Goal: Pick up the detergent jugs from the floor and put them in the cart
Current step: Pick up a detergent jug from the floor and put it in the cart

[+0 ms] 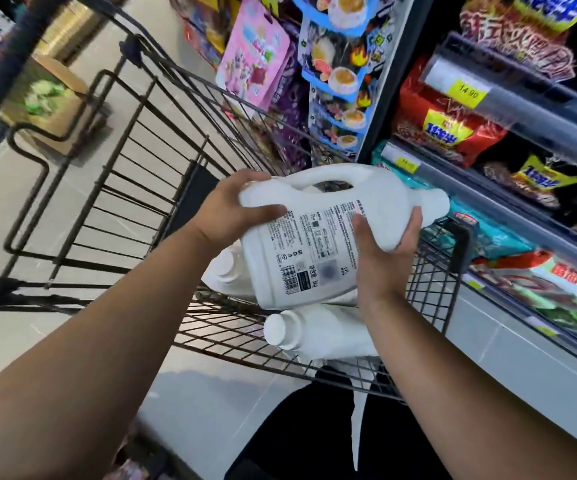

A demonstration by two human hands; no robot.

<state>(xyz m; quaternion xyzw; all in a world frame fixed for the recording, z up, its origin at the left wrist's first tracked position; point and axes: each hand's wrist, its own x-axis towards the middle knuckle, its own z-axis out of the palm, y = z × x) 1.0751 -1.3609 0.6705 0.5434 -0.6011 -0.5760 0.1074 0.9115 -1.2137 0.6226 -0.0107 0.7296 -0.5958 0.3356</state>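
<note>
White jug [314,233], clasped by left hand [231,209] (nine o'clock side) and right hand [384,261], may slip: smooth, heavy

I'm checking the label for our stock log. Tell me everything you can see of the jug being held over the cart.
The held jug is white, opaque plastic, with a moulded loop handle and a white cap pointing towards the shelves. It lies on its side above the cart, its printed back label and barcode facing the camera. The left hand grips its base end; the right hand grips it near the neck.
</note>
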